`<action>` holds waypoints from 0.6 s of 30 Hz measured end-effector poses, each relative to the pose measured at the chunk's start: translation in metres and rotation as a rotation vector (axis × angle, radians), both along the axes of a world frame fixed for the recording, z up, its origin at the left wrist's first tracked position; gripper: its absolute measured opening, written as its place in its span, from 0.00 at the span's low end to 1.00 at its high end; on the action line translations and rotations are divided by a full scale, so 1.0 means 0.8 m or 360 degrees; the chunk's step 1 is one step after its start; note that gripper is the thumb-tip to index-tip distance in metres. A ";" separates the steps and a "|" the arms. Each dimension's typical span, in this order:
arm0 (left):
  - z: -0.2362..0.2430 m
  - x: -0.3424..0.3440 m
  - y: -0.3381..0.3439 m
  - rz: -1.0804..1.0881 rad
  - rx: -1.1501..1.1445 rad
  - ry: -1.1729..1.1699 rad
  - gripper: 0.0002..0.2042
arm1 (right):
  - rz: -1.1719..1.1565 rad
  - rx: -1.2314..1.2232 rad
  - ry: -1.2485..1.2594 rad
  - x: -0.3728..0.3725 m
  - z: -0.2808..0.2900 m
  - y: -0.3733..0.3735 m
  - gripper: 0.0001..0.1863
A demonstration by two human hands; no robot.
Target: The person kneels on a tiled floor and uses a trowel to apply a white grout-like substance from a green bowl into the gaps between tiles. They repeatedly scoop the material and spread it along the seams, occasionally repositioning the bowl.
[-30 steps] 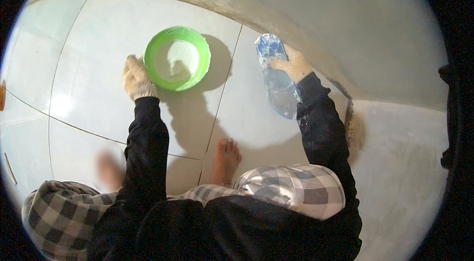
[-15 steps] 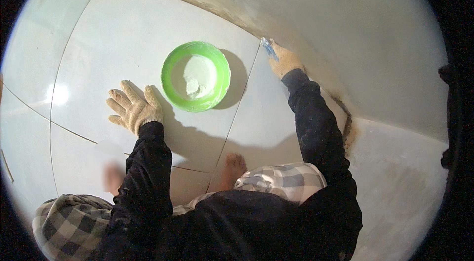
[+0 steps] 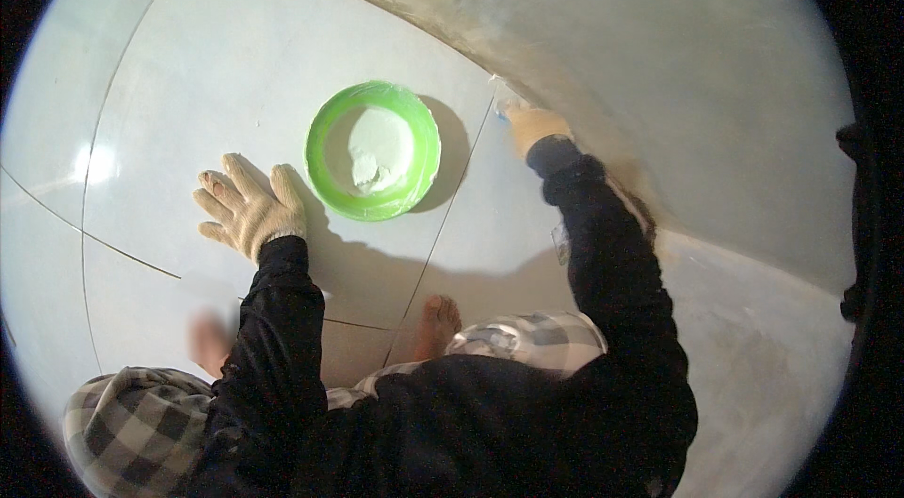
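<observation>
My left hand (image 3: 247, 206), in a cream knit glove, lies palm down on the white floor tiles with its fingers spread. Just to its right sits a green bowl (image 3: 320, 150) with white paste inside. My right hand (image 3: 535, 129), also gloved and blurred, grips a flat blue spreader (image 3: 505, 110) smeared with white at the foot of the wall, near a tile joint. Most of that tool is hidden by my hand and sleeve.
A smooth grey-white wall (image 3: 706, 74) curves along the top and right, with a stained lower edge. A paler surface (image 3: 734, 366) lies at right. My bare foot (image 3: 438, 324) and checked trousers show below, on the tiled floor (image 3: 151, 121).
My left hand has left the bowl's side and spread out on the floor. My right hand has moved to the wall's base with the spreader, then slightly lower. The bowl appears farther down in the picture.
</observation>
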State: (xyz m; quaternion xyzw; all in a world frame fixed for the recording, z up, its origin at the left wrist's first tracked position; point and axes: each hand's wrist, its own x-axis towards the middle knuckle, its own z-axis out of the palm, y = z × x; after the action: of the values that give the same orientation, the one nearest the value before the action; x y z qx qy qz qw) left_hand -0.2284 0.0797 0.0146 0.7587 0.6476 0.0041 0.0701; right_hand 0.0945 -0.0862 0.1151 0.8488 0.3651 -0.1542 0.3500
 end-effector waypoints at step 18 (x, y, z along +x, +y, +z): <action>0.002 -0.003 0.005 0.0012 -0.0078 -0.0043 0.37 | 0.0004 0.0377 0.0028 -0.001 0.000 0.033 0.24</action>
State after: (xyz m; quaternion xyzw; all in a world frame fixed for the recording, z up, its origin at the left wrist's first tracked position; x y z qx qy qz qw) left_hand -0.2305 0.0838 0.0165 0.7542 0.6494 -0.0013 0.0974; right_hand 0.0939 -0.0601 0.1149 0.8823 0.3849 -0.1170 0.2444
